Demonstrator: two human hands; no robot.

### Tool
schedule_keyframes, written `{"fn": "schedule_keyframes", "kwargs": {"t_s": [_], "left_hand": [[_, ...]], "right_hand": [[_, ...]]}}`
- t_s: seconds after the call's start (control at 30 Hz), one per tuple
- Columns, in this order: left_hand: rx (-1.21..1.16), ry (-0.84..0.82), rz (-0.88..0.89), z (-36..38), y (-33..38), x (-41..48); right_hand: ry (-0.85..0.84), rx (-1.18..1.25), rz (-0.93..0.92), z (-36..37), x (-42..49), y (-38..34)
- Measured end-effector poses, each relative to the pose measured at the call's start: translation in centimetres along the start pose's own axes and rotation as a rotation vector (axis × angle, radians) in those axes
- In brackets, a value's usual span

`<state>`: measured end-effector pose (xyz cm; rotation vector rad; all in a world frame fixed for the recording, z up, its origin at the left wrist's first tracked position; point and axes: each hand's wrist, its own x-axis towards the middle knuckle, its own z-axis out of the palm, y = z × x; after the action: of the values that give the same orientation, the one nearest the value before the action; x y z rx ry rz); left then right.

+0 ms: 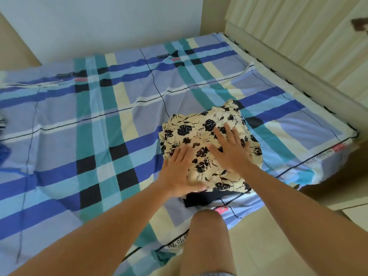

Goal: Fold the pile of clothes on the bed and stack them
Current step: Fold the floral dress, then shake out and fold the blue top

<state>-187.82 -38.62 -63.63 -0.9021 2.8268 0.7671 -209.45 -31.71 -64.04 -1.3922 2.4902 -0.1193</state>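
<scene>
A folded cream garment with black flower print [201,134] lies on top of a small stack near the bed's front right corner. A dark navy garment [201,199] shows under its near edge. My left hand [179,170] lies flat on the near left part of the floral garment, fingers straight. My right hand [231,150] presses flat on its right half, fingers spread. Neither hand grips the cloth.
The bed carries a blue, teal and cream plaid sheet [99,126]. A cream padded headboard [298,62] runs along the right. Some blue cloth [4,150] peeks in at the far left edge. My knee [207,232] leans against the bed's near edge above tiled floor.
</scene>
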Motion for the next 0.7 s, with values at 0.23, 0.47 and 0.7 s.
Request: {"fn": "schedule_keyframes", "kwargs": {"t_s": [0.23,0.47,0.7], "left_hand": [[-0.014,0.152,-0.302,-1.2,-12.7,-13.7],[-0.068,0.232,-0.741,-1.9,-24.9,-27.6],[-0.200,0.279,-0.897,-0.5,-32.1,-35.0]], "right_hand": [[0.245,-0.010,-0.078,-2.5,-0.5,-5.2],[0.094,0.066,-0.453,3.7,-4.2,-24.2],[-0.227,0.006,-0.628,11.6,-7.5,-37.9]]}}
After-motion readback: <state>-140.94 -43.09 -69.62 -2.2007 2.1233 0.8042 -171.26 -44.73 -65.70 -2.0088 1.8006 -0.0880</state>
